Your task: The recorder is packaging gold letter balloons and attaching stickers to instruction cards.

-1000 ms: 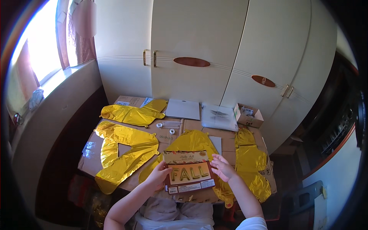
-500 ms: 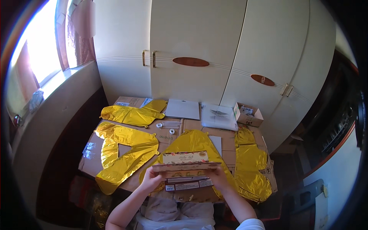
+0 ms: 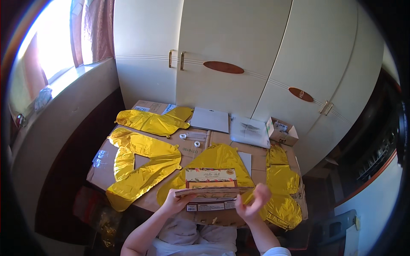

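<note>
My left hand [image 3: 173, 203] is closed on the left end of a folded printed card [image 3: 211, 193], held nearly edge-on. At the card's right end, my right hand [image 3: 253, 202] has its thumb apart from its raised, slightly blurred fingers. Whether the thumb touches the card I cannot tell. Behind and below the card shows a flat printed package [image 3: 210, 173] with a floral border. It overlaps a large gold foil balloon [image 3: 215, 155], lying flat.
Cardboard sheeting [image 3: 145, 200] covers the table. Flat gold foil balloons lie at the left [image 3: 147, 173], back left [image 3: 151, 121] and right [image 3: 284, 192]. Two small white rolls [image 3: 197, 144], a grey-white board [image 3: 209, 119], a clear packet [image 3: 249, 130] and an open box [image 3: 282, 131] sit farther back.
My right hand has let go of the card's right end and lifted, fingers spreading from the thumb. My left hand keeps its hold. The whole view has shifted slightly.
</note>
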### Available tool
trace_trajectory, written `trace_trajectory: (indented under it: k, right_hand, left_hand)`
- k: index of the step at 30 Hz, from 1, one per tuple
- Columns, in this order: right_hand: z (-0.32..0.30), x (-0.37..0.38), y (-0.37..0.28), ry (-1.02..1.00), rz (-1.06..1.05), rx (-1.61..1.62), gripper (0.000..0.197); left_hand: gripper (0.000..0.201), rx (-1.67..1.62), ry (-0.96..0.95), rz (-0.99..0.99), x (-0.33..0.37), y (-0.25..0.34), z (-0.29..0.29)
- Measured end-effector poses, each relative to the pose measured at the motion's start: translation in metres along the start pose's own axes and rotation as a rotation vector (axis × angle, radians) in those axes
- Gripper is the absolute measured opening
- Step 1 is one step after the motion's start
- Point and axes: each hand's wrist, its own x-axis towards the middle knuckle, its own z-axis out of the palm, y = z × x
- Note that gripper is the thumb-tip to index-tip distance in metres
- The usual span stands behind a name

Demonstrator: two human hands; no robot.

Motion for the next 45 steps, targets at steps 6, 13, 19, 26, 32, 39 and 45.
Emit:
trace_trajectory:
  k: [6,13,19,26,32,39,45]
  right_hand:
    - [0.019,0.026,-0.034,-0.301,-0.38,-0.265,0.028]
    - [0.032,0.046,-0.04,-0.334,-0.167,-0.093,0.02]
    - [0.032,0.059,-0.038,-0.468,-0.047,0.049,0.017]
    - [0.019,0.073,-0.037,-0.547,0.031,-0.026,0.023]
    - [0.012,0.078,-0.029,-0.705,0.027,0.032,0.017]
    - [0.015,0.056,-0.036,-0.441,-0.278,-0.251,0.016]
    - [0.024,0.041,-0.033,-0.301,-0.397,-0.409,0.013]
  left_hand:
    - [0.015,0.005,0.003,0.005,0.002,0.001,0.001]
    - [0.016,0.024,-0.009,-0.019,0.0,0.006,0.0]
    - [0.016,0.061,-0.02,-0.002,0.0,0.004,-0.001]
    - [0.016,0.019,-0.016,-0.002,0.001,0.0,-0.001]
    - [0.017,0.007,-0.019,-0.017,0.002,0.005,0.0]
    - [0.016,0.032,0.007,0.012,0.003,-0.004,0.0]
    - [0.017,0.021,0.012,0.019,0.004,-0.009,-0.001]
